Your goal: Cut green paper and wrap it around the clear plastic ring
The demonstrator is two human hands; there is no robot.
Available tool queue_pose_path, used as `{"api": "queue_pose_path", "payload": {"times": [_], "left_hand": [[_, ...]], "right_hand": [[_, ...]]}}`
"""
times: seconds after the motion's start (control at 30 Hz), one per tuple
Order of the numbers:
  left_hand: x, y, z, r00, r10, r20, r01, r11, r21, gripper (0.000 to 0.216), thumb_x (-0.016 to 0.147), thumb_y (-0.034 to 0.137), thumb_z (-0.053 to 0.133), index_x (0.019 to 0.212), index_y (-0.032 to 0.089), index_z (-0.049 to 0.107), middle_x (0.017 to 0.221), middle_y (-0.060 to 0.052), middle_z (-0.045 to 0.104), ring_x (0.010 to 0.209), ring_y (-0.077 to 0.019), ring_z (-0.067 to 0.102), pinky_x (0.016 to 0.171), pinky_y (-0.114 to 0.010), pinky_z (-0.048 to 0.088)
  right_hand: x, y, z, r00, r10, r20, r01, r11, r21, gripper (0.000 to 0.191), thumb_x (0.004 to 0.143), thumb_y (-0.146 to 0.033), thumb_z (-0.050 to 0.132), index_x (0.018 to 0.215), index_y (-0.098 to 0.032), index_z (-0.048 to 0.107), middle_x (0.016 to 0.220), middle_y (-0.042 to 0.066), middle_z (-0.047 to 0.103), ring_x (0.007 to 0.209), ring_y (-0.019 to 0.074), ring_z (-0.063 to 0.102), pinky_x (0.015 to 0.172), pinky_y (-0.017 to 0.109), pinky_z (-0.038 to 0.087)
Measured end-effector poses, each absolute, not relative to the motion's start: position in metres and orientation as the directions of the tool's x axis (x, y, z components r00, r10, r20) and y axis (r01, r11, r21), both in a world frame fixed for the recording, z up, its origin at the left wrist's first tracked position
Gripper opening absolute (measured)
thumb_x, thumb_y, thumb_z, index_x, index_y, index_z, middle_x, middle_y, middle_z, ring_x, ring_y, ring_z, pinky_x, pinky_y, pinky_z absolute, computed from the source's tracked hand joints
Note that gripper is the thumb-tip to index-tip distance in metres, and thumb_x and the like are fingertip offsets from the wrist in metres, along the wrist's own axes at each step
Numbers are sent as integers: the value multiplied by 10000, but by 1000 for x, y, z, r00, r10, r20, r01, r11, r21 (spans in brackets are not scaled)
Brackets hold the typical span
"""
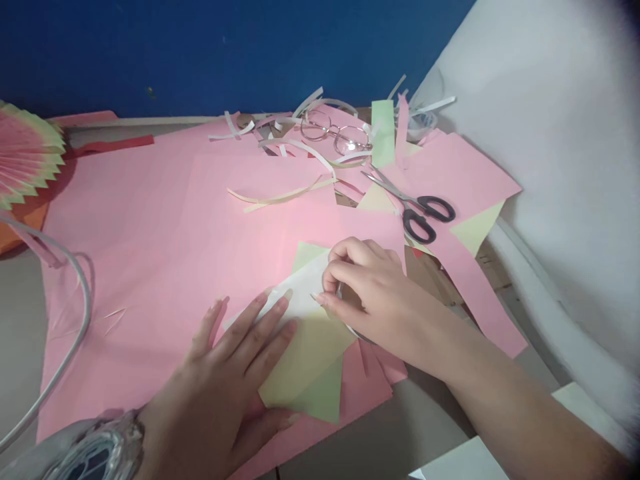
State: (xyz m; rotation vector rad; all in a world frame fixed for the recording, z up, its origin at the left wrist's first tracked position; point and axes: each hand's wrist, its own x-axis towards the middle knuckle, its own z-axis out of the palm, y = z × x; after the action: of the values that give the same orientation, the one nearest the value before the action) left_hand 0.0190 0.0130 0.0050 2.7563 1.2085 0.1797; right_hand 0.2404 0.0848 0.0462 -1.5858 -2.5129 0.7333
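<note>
My left hand (240,367) lies with its fingers spread over a yellow paper (295,357) and a white paper strip (303,283). Under these a green paper (320,393) shows at the top and at the lower right. At the strip's upper right end, my right hand (357,283) is closed, its fingers curled toward the thumb. A rounded edge shows beneath that palm, but what the fingers hold is hidden. Large pink sheets (150,280) lie below everything. Beyond my right hand rest scissors (413,203) with black handles, blades apart.
Eyeglasses (335,133) sit among paper offcuts (295,143) at the back, near a blue wall (225,53). A pleated pink-and-green paper fan (27,153) and a pale cable (85,293) are on the left. A white curved surface (560,147) rises on the right.
</note>
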Motion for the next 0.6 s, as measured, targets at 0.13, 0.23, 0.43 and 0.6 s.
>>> {"api": "queue_pose_path", "payload": {"times": [0.13,0.23,0.43,0.6], "left_hand": [[17,0,4,639,762,105,747,-647,154,703,790,655,443,1331,207,428,1409,-43,430,1336,-244,300,1128,-470,62],[17,-3,4,657,727,199,710,-686,160,646,793,643,451,1187,139,539,1358,-117,487,1324,-273,319,1119,-481,128],[20,8,1,663,739,121,715,-673,189,754,758,677,467,1316,171,439,1407,-64,433,1325,-268,315,1126,-444,80],[20,8,-2,679,731,69,707,-677,204,794,746,693,468,1364,203,384,1421,-48,410,1344,-245,287,1126,-427,93]], "right_hand": [[237,82,43,-547,819,-175,789,435,-434,139,860,-202,508,721,-190,493,949,9,469,918,145,442,842,340,321],[235,80,41,-595,788,-161,766,494,-412,132,858,-165,491,728,-187,480,947,7,465,896,141,431,808,325,314],[235,78,40,-597,788,-150,767,506,-395,159,891,-182,448,731,-185,452,947,5,453,888,134,416,802,309,307],[236,80,42,-593,788,-166,774,500,-388,165,897,-196,449,733,-184,439,933,5,451,878,137,411,774,308,312]]}}
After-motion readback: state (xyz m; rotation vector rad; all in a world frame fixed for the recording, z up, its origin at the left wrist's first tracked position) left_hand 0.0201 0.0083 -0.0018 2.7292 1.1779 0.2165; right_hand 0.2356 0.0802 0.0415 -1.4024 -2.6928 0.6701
